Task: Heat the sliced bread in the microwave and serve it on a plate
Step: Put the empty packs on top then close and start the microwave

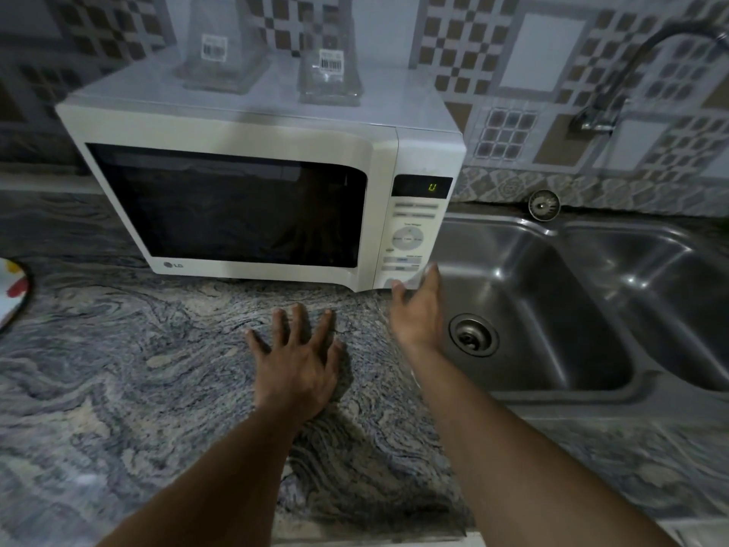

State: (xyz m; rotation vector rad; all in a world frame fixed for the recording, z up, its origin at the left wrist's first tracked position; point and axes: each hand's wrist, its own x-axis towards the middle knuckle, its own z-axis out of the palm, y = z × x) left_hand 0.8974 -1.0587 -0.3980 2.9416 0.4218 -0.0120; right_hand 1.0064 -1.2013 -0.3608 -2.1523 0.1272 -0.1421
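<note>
A white microwave (pixel 260 136) stands on the marbled counter with its dark door (pixel 228 207) closed; its display (pixel 432 187) shows a green digit. My left hand (pixel 300 357) lies flat on the counter in front of the microwave, fingers spread. My right hand (pixel 418 305) reaches the bottom right corner of the control panel, thumb at the lowest button, fingers straight beside the casing. The edge of a plate (pixel 12 294) with a red pattern shows at the far left. No bread is visible; the microwave's inside is too dark to see.
A steel double sink (pixel 552 309) sits right of the microwave, with a tap (pixel 615 92) on the tiled wall and a strainer plug (pixel 544 205) behind it. Two clear glass vessels (pixel 329 61) stand on top of the microwave. The counter (pixel 157 369) stretches forward.
</note>
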